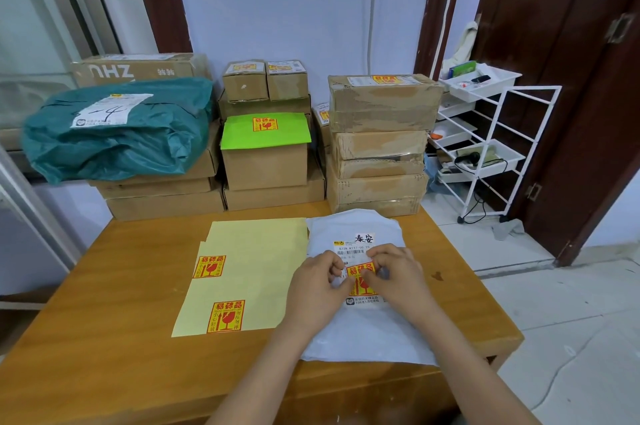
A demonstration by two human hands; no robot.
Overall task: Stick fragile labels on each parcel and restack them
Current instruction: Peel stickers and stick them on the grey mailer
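**Fragile label going onto white mailer**

Red-and-yellow fragile label (360, 277) lay on the shipping slip of a flat white mailer parcel (363, 331), which sat on the wooden table (104, 338). Left hand (317, 289) had its fingers curled, thumb and forefinger pinching the label's left edge. Right hand (398, 277) likewise curled, fingertips pinching the label's upper right edge. Whether the label was fully stuck down was hard to tell; the hands covered much of it.

Just left of the mailer, touching its edge: yellow backing sheets (256, 265), overlapped, carrying two unused labels, one at the upper left (209, 266), one lower (225, 316).

Beyond the mailer, along the table's far edge, parcels stood stacked. Directly behind: a stack of brown cartons (379, 144), label on the top one. Further left: a carton with a green sheet (266, 131) bearing a label, small labelled boxes (265, 80) above. Far left: teal plastic bag parcel (114, 132) on flat cartons.

Right of the table, on the floor: white wire trolley (485, 144) with trays.
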